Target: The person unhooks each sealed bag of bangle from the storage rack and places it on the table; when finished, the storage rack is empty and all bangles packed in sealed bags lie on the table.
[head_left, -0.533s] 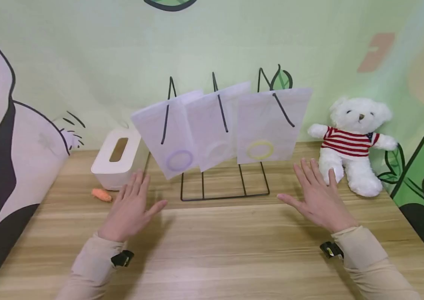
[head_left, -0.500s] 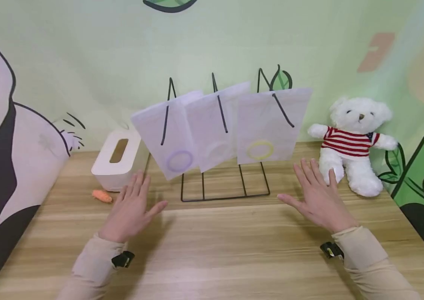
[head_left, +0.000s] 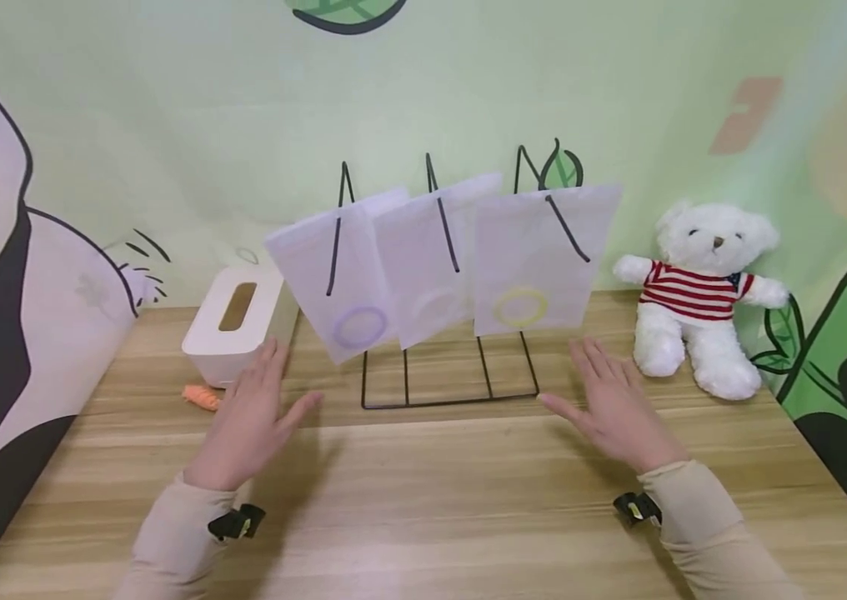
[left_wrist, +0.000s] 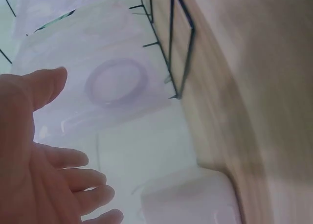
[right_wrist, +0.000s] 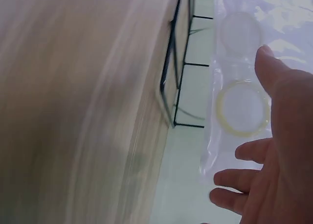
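Observation:
Both hands hover over the table with fingers extended and hold nothing. In the head view my left hand (head_left: 247, 421) is in front of the white tissue box (head_left: 232, 333), and my right hand (head_left: 614, 408) is right of the black wire rack (head_left: 449, 403). Three translucent white pouches hang on the rack. The left pouch (head_left: 333, 258) has a purple ring (head_left: 361, 328) at its bottom, the middle pouch (head_left: 423, 250) a pale ring, and the right pouch (head_left: 521, 250) a yellow ring (right_wrist: 220, 104). The left wrist view shows the purple ring beyond my thumb.
A white teddy bear (head_left: 701, 296) in a red-striped shirt sits at the right back of the wooden table (head_left: 423, 517). An orange carrot-shaped piece (head_left: 201, 397) lies in front of the tissue box. A printed cloth backdrop (head_left: 468, 75) rises behind.
My right hand has moved left, away from the bear and closer to the rack. My left hand has shifted slightly left. The head view has tilted a little, so the scene sits lower.

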Motion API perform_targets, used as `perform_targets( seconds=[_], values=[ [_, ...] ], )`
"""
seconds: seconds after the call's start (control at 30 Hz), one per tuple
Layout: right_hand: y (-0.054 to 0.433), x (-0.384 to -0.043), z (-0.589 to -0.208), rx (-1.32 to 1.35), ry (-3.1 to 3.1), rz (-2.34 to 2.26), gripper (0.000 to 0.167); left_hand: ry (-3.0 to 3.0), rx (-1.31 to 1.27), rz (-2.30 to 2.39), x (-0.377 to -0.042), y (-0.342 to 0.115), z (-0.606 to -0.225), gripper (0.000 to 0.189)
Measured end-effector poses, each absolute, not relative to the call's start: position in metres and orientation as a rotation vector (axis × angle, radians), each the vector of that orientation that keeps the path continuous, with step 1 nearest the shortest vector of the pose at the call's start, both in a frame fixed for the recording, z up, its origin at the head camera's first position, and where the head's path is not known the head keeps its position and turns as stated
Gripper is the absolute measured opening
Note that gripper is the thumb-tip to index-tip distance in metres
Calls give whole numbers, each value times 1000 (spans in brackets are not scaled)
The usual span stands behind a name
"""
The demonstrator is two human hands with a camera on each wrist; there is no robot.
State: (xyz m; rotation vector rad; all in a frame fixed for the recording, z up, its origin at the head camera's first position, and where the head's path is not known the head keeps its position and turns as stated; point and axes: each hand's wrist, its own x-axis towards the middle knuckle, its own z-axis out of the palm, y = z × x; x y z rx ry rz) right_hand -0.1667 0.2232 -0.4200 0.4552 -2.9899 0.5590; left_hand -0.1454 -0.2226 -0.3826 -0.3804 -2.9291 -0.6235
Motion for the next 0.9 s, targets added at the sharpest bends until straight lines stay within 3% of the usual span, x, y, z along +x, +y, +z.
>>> perform_targets(
  seconds=[0.3, 0.9],
  values=[
    [198, -175, -435, 467, -2954, 926, 92, -2728, -371, -793, -150, -225, -369, 72],
    [197, -193, -460, 478, -2963, 1003, 90, -2401, -201, -1168, -171, -187, -346, 56]
  ],
)
